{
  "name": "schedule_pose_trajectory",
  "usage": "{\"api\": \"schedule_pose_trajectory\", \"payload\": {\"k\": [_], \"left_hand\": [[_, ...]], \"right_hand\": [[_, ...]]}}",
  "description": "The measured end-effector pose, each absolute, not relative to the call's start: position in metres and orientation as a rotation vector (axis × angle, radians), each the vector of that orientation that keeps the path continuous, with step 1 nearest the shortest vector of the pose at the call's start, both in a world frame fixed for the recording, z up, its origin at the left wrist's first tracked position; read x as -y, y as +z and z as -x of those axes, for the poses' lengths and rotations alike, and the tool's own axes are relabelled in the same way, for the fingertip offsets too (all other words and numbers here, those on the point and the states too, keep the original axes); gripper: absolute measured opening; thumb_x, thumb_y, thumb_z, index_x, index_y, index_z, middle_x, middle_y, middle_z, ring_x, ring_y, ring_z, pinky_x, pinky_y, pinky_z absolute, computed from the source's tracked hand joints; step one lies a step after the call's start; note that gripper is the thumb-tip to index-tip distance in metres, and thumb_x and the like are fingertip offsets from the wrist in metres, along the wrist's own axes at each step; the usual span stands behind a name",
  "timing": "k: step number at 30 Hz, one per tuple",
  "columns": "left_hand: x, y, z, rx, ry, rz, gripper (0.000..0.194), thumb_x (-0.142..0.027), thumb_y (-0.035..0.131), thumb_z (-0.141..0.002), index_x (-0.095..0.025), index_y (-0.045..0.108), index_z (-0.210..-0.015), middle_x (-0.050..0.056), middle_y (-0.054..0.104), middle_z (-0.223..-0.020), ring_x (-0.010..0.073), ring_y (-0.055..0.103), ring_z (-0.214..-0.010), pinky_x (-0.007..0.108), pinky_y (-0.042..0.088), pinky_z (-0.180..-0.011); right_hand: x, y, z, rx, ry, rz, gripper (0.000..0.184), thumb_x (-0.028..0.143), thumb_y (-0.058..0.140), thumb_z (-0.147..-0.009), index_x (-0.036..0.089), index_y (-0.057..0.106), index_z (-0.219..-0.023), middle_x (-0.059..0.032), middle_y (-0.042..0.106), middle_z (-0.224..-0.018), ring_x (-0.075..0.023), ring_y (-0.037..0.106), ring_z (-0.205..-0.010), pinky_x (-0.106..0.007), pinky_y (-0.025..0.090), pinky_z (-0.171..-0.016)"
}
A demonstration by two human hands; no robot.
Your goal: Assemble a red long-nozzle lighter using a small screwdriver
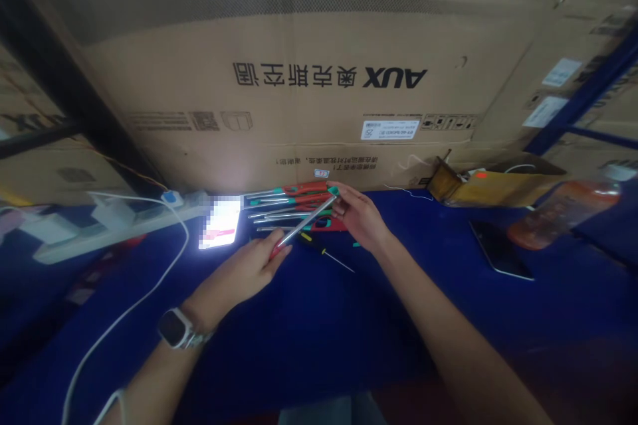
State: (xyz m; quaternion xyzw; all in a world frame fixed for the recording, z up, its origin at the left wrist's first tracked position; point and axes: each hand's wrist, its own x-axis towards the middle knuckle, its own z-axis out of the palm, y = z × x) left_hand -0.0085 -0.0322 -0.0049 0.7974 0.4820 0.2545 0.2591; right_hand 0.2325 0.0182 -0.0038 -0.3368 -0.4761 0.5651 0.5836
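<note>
A printed cardboard panel (319,33) stands upright along the rear edge of a blue table surface (309,345); its large lettering is inverted. A white power strip (144,216) lies at the rear left, with white adapters (54,229) attached. A white cable (144,295) curves toward the near left.

At the rear right, an open yellow-brown box (498,190) sits near a bottle (563,212) of orange-red contents. The bottle is tilted. A dark phone (500,250) lies just beside it.

The left hand (256,262), with a watch (174,329) at the wrist, grips the red end of a metal rod (308,219) between thumb and fingers. The right hand (361,212) pinches the green end at its fingertips. The rod is held diagonally above the table, green end farther from the wearer.

Behind and beneath the rod, a group of red-and-green tools (299,202) with metal shafts lies roughly parallel. A lit phone (222,222) is positioned at their left. A black-and-yellow screwdriver (319,246) lies in front of the group, shaft toward the near right. A small paper tag (321,173) is behind the group.
</note>
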Motion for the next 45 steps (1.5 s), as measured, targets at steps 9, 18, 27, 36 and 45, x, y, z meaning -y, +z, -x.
{"api": "schedule_pose_trajectory", "payload": {"k": [9,18,27,36,45], "left_hand": [[0.03,-0.014,0.015,-1.295,0.67,-2.147,0.019,-0.041,0.054,-0.091,-0.024,0.054,-0.084,-0.006,0.047,-0.047,0.0135,0.041,-0.04,0.026,0.024,-0.046],[0.036,-0.006,0.01,-1.325,0.466,-2.2,0.015,-0.038,0.042,-0.096,-0.024,0.037,-0.094,-0.006,0.047,-0.067,0.0147,0.047,-0.057,0.027,0.033,-0.057],[0.029,-0.007,0.011,-1.137,0.547,-1.807,0.023,-0.017,0.053,-0.077,-0.023,0.035,-0.091,-0.006,0.044,-0.074,0.0108,0.041,-0.063,0.024,0.033,-0.058],[0.029,-0.008,0.012,-1.111,0.556,-1.741,0.022,-0.016,0.053,-0.075,-0.023,0.037,-0.088,-0.005,0.044,-0.072,0.0099,0.039,-0.059,0.024,0.031,-0.055],[0.027,-0.01,0.01,-1.18,0.543,-1.845,0.018,-0.019,0.056,-0.077,-0.022,0.04,-0.086,-0.005,0.045,-0.07,0.0122,0.042,-0.063,0.026,0.032,-0.06]], "right_hand": [[-0.015,-0.001,-0.233,1.218,1.115,0.753,0.02,0.039,0.066,-0.08,0.025,0.075,-0.092,0.0021,0.052,-0.069,-0.0119,0.043,-0.063,-0.029,0.04,-0.066],[-0.014,-0.008,-0.222,1.275,1.096,0.746,0.027,0.045,0.073,-0.079,0.025,0.076,-0.097,0.0038,0.051,-0.063,-0.0115,0.041,-0.058,-0.029,0.036,-0.061],[-0.013,-0.005,-0.22,1.123,1.133,0.626,0.019,0.035,0.082,-0.071,0.025,0.073,-0.083,0.0047,0.06,-0.067,-0.01,0.054,-0.061,-0.026,0.042,-0.06],[-0.016,-0.006,-0.211,0.964,1.221,0.719,0.028,0.038,0.087,-0.061,0.023,0.073,-0.08,0.0029,0.067,-0.069,-0.011,0.059,-0.062,-0.026,0.044,-0.059],[-0.012,-0.003,-0.209,0.922,1.302,0.732,0.029,0.035,0.088,-0.059,0.023,0.076,-0.082,0.0022,0.072,-0.076,-0.0102,0.06,-0.065,-0.025,0.046,-0.062]]}}
